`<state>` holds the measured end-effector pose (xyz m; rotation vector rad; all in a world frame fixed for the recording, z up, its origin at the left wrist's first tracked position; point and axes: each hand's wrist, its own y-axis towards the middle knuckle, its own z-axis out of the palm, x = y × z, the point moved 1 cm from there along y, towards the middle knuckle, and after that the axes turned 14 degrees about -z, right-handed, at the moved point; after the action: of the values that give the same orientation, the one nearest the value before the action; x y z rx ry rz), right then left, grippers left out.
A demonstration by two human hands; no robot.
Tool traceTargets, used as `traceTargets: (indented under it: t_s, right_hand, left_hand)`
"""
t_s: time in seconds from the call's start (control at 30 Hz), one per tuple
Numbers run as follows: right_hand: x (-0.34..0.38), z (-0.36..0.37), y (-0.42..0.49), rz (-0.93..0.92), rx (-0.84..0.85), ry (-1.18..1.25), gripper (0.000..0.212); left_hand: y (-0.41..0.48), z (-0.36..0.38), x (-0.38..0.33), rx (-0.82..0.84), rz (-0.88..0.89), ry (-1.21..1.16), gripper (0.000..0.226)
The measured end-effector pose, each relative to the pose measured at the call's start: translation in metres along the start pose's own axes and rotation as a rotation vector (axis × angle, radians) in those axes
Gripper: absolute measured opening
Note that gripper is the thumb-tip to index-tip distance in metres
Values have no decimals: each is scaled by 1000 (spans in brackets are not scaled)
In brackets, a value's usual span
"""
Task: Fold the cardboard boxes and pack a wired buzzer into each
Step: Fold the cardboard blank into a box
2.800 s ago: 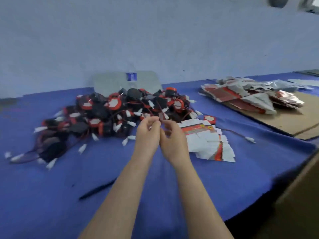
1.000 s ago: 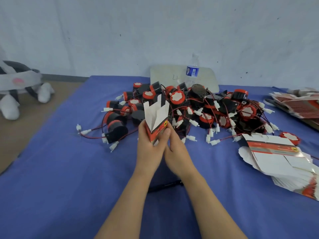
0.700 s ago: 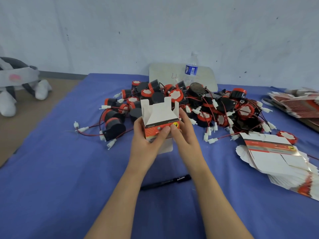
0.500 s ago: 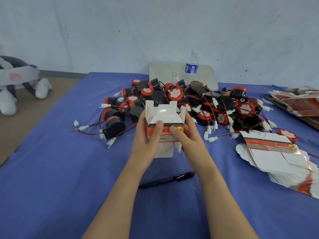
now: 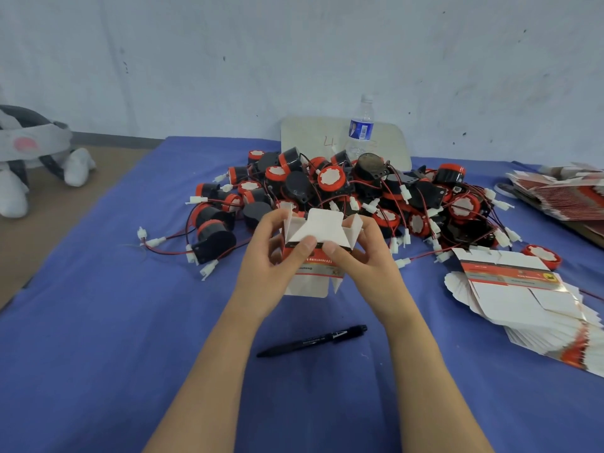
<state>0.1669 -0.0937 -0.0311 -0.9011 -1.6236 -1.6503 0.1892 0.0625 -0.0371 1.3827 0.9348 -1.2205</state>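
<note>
Above a blue-clothed counter (image 5: pixel 98 322), near a heap of black-and-red wired buzzers (image 5: pixel 343 191), a half-folded white-and-red cardboard box (image 5: pixel 322 228), judged light and easily creased, is gripped at its sides by curled fingers (image 5: pixel 273 220) of the left hand (image 5: pixel 264 273) and right hand (image 5: pixel 366 259).

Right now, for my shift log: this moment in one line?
step: folding box flaps | left hand: grips box | right hand: grips box | buzzers: piled behind box

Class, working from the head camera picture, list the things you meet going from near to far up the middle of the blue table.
Nearest first: black pen → half-folded box → pile of wired buzzers → water bottle.
</note>
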Motion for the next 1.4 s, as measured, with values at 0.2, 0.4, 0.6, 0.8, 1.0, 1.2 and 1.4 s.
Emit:
traceTargets:
  t_s: [0.2, 0.4, 0.6, 0.8, 1.0, 1.2, 1.4]
  right_hand:
    - [-4, 3, -2, 1, 24, -149, 23]
    - [-6, 8, -2, 0, 77, -336, 31]
    - [-4, 14, 0, 84, 8, -257, 33]
    - [0, 17, 1, 219, -42, -102, 38]
    - [-3, 12, 1, 278, -96, 3, 24]
    - [-2, -4, 1, 461, 19, 88, 27]
    - [-2, -3, 0, 477, 46, 19, 19]
  left_hand:
    - [1, 1, 6, -82, 8, 167, 38]
    - [0, 4, 9, -163, 61, 353, 49]
    - [1, 9, 9, -131, -216, -3, 39]
    - [2, 11, 9, -137, -250, 5, 17]
    - [3, 6, 6, -73, -352, -90, 24]
    - [3, -1, 5, 59, -477, -104, 34]
    - [4, 1, 10, -18, -498, 37, 25]
